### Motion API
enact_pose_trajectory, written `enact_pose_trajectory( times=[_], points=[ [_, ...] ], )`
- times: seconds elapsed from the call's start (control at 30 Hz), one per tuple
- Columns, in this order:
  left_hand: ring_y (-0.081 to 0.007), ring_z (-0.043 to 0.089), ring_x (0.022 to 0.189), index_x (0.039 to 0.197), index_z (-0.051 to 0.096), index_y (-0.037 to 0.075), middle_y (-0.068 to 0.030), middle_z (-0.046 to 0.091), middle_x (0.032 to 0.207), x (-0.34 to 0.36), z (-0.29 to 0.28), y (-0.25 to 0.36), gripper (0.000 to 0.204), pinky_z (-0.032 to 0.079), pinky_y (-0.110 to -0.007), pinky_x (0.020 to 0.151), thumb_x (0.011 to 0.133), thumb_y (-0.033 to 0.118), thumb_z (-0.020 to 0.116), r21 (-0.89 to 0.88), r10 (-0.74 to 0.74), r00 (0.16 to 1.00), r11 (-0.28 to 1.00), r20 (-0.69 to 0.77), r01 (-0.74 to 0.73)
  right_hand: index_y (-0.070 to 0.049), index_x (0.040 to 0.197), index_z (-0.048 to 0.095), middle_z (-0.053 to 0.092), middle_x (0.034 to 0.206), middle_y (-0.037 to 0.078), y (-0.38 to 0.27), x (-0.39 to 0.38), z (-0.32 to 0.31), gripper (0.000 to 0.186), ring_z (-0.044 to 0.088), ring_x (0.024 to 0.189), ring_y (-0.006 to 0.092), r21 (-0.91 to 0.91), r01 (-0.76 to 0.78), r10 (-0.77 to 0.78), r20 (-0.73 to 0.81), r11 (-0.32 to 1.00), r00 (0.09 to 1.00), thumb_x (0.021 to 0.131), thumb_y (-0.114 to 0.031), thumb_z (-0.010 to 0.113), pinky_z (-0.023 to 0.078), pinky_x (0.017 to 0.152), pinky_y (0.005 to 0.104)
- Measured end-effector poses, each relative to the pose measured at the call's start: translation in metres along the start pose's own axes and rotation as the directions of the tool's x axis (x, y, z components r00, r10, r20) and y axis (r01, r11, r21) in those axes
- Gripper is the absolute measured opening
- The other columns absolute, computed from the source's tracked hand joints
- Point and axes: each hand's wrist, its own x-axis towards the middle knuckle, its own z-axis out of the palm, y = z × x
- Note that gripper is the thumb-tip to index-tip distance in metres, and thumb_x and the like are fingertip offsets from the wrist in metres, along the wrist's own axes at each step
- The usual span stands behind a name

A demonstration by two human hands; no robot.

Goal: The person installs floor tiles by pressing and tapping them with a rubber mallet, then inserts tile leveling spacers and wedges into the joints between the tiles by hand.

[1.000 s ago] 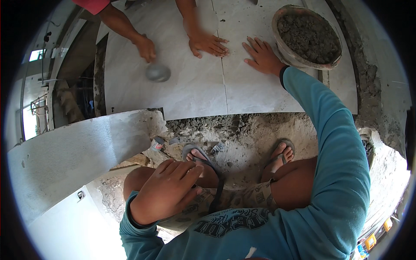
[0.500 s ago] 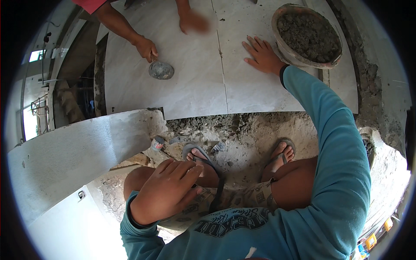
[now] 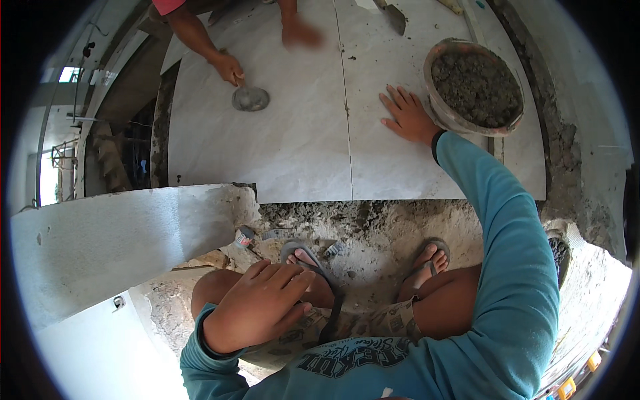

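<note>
Fingers (image 3: pixel 395 98) of your right hand (image 3: pixel 415 125) lie spread and released in the head view, flat on a pale, veined tile (image 3: pixel 413 173) beside a bucket (image 3: pixel 455 121) of grey mortar (image 3: pixel 475 90). Your left hand (image 3: pixel 253 312) hangs loosely bent above your thigh, fingers holding nothing visible. A straight seam (image 3: pixel 349 143) divides your tile from the left tile (image 3: pixel 267 153), where a co-worker's hand (image 3: pixel 228 67) grips a mallet (image 3: pixel 251 99). Rough, crumbly ground (image 3: pixel 400 223) borders both; a smooth pale wall (image 3: pixel 120 227) stands left.
</note>
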Motion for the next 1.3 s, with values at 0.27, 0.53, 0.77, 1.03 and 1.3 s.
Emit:
enact_pose_trajectory(
  times=[0.27,0.53,0.77,1.03,1.3],
  points=[
    [-0.0356,0.062,0.111,0.132,0.059,0.004,-0.0159,0.062,0.127,0.003,-0.005,-0.002,0.048,0.047,-0.048,0.1,0.09,0.021,0.073,-0.028,0.0,1.0,1.0,0.021,0.001,-0.013,0.163,0.031,0.023,0.169,0.021,0.01,0.0,0.008,0.069,0.021,0.155,0.0448,0.006,0.017,-0.017,0.034,1.0,0.999,0.108,-0.053,0.042,0.02,0.124,0.0586],
    [-0.0365,0.062,0.115,0.136,0.057,0.006,-0.0164,0.061,0.127,-0.004,-0.005,-0.001,0.049,0.045,-0.054,0.105,0.092,0.021,0.073,-0.032,-0.032,0.999,0.999,0.005,0.032,-0.012,0.166,0.023,0.017,0.172,0.017,0.002,-0.033,0.005,0.073,0.017,0.158,0.0394,-0.087,0.138,-0.134,0.051,0.987,0.99,0.109,-0.057,0.035,0.017,0.127,0.0563],
    [-0.0351,0.062,0.117,0.135,0.056,0.005,-0.0157,0.061,0.126,-0.007,-0.005,-0.002,0.05,0.046,-0.053,0.104,0.092,0.022,0.072,-0.034,-0.057,0.998,0.998,0.001,0.057,-0.011,0.167,0.017,0.016,0.173,0.013,-0.05,-0.102,-0.026,0.09,0.016,0.16,0.0322,0.177,0.639,-0.66,0.296,0.749,0.691,0.102,-0.072,0.031,0.013,0.13,0.0532],
    [-0.0361,0.062,0.118,0.135,0.056,0.006,-0.0171,0.061,0.128,-0.008,-0.003,-0.003,0.049,0.045,-0.051,0.106,0.093,0.024,0.071,-0.037,-0.035,0.999,0.999,0.01,0.036,-0.01,0.166,0.018,0.019,0.173,0.009,-0.122,-0.059,0.005,0.093,0.013,0.161,0.0281,0.307,0.707,-0.769,0.187,0.637,0.612,0.101,-0.074,0.037,0.009,0.13,0.0534],
    [-0.0369,0.063,0.117,0.135,0.055,0.004,-0.0156,0.062,0.127,-0.012,0.006,-0.011,0.048,0.046,-0.05,0.105,0.095,0.026,0.069,0.017,0.027,1.0,0.999,-0.003,-0.027,-0.012,0.167,0.017,0.016,0.174,0.008,-0.095,-0.077,-0.012,0.09,0.015,0.16,0.0274,0.246,0.708,-0.749,0.267,0.662,0.607,0.102,-0.07,0.041,0.011,0.13,0.0532]
  ],
)
